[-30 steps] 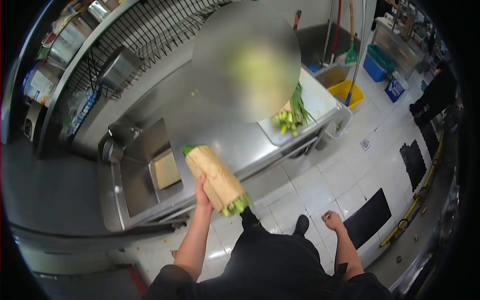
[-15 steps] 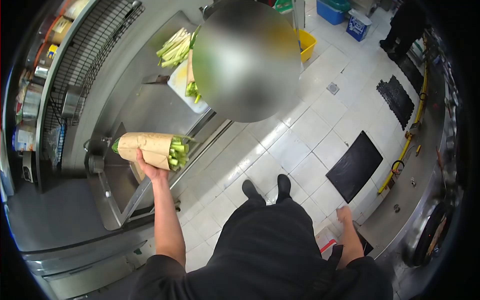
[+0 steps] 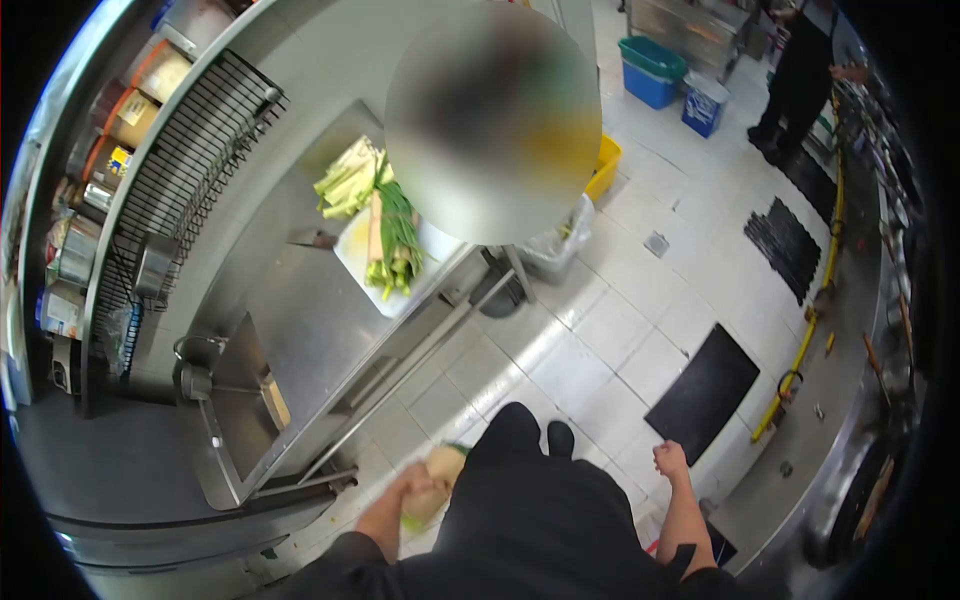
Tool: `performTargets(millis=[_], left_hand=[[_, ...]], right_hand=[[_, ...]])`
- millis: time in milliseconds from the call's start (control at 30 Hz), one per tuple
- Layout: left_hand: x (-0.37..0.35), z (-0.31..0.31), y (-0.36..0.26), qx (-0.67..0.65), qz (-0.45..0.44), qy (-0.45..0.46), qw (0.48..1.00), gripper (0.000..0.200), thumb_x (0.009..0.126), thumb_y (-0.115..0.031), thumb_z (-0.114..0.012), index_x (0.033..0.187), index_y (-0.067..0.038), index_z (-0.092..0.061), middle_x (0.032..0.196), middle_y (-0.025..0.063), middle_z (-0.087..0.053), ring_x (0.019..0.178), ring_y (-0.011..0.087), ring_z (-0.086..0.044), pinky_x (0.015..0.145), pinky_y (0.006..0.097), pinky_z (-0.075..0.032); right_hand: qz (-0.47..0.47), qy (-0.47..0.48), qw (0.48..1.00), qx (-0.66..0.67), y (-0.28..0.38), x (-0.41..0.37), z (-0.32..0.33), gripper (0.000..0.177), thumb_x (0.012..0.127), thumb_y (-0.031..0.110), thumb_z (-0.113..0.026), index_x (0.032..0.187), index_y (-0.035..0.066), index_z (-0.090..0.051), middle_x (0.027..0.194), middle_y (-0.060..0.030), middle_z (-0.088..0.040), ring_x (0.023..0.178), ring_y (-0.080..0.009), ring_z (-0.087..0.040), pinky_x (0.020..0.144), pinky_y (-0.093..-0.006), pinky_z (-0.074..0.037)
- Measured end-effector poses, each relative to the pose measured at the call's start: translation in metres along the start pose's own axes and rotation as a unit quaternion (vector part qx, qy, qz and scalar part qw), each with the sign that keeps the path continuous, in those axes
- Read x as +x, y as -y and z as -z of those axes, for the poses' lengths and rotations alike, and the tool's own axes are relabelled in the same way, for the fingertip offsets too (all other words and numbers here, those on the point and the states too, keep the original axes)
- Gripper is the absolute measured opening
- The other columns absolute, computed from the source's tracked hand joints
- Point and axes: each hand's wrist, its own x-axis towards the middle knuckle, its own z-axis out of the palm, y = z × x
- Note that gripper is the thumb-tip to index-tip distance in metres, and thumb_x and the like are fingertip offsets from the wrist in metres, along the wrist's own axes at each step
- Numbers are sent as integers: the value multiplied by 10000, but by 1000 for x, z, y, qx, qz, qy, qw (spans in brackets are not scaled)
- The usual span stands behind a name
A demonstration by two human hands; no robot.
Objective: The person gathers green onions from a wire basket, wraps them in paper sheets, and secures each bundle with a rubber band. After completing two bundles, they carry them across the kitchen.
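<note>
My left hand (image 3: 412, 484) is closed on a bundle of green stalks wrapped in brown paper (image 3: 440, 480), down at my left side. The bundle is smeared by motion, and my dark apron hides part of it. My right hand (image 3: 670, 458) hangs on the other side with curled fingers and nothing visible in them. On the steel counter, a white cutting board (image 3: 352, 262) carries another bundle of long green stalks (image 3: 395, 235) with brown paper along it. A heap of pale green cut stalks (image 3: 350, 180) lies at the board's far end.
A cleaver or knife (image 3: 314, 240) lies beside the board. The steel sink (image 3: 245, 410) is at the counter's near end. A black mat (image 3: 705, 395) lies on the tiled floor. Blue bins (image 3: 650, 80) stand farther off, near a person in dark clothes (image 3: 797, 75).
My left hand has swung down and back from over the sink to my side, carrying the wrapped bundle. My right hand has moved slightly. The view has shifted, showing more of the board.
</note>
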Motion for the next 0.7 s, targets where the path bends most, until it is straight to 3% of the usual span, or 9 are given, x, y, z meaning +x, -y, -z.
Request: performTargets(millis=[67, 100, 233, 267, 300, 467, 533, 600, 700], left_hand=[[-6, -56, 17, -43, 47, 73, 995, 640, 726, -597, -709, 1068, -57, -744, 1104, 241, -709, 1063, 373, -680, 901, 470, -519], [5, -95, 37, -23, 112, 102, 988, 649, 748, -605, -693, 1061, -39, -740, 1106, 237, -709, 1064, 386, -675, 895, 467, -523], [-14, -131, 7, -180, 93, 195, 960, 679, 722, -581, -737, 1097, -14, -724, 1133, 218, -707, 1043, 365, -679, 907, 450, -528], [-11, -128, -4, -196, 96, 216, 952, 676, 713, -570, -750, 1096, -13, -727, 1134, 211, -708, 1036, 357, -680, 907, 447, -530], [-3, -120, -17, -203, 95, 238, 945, 673, 704, -559, -763, 1096, -12, -729, 1136, 204, -708, 1030, 350, -681, 907, 444, -531], [59, -25, -73, -202, 80, 350, 911, 665, 660, -504, -829, 1094, -7, -740, 1142, 169, -711, 998, 315, -687, 907, 432, -538], [88, 33, -93, -183, 72, 377, 905, 665, 643, -481, -855, 1093, -5, -745, 1145, 155, -713, 985, 301, -689, 907, 427, -540], [115, 92, -113, -144, 88, 375, 912, 666, 625, -459, -881, 1092, -3, -749, 1148, 141, -714, 972, 287, -691, 907, 421, -543], [135, 162, -151, -107, 179, 331, 920, 692, 575, -455, -898, 1099, -27, -751, 1143, 128, -721, 994, 304, -698, 882, 458, -559]], right_hand=[[7, -28, 1000, 2, 0, 16, 2, 223, 877, 185, -610, 898, -35, -641, 657, -118, -653, 499, -195, -628, 427, -333, -492], [15, -37, 999, -19, -8, 30, 1, 214, 874, 179, -608, 885, -32, -643, 656, -119, -653, 501, -196, -629, 440, -331, -500], [54, 35, 984, -168, 17, 60, 12, 206, 873, 178, -612, 884, -25, -648, 662, -116, -656, 515, -193, -630, 467, -322, -513], [4, 87, 976, -200, 40, 57, 20, 276, 843, 241, -635, 897, -27, -676, 795, -183, -688, 737, -288, -666, 660, -380, -532], [-47, 137, 962, -233, 64, 65, 27, 350, 813, 303, -659, 910, -29, -705, 929, -250, -721, 960, -383, -701, 853, -438, -550], [-62, 123, 972, -190, 171, 117, 67, 329, 816, 295, -691, 913, -18, -707, 913, -239, -722, 920, -370, -711, 826, -424, -552], [45, 103, 973, -200, 204, 160, 92, 285, 848, 260, -690, 896, -21, -700, 884, -230, -723, 880, -350, -720, 800, -419, -559], [210, 27, 950, -228, 266, 182, 123, 189, 916, 190, -637, 914, 3, -661, 724, -93, -660, 654, -155, -646, 561, -316, -515], [194, 18, 968, -155, 359, 193, 158, 169, 948, 181, -619, 924, 17, -655, 720, -82, -640, 674, -146, -629, 577, -311, -508]])
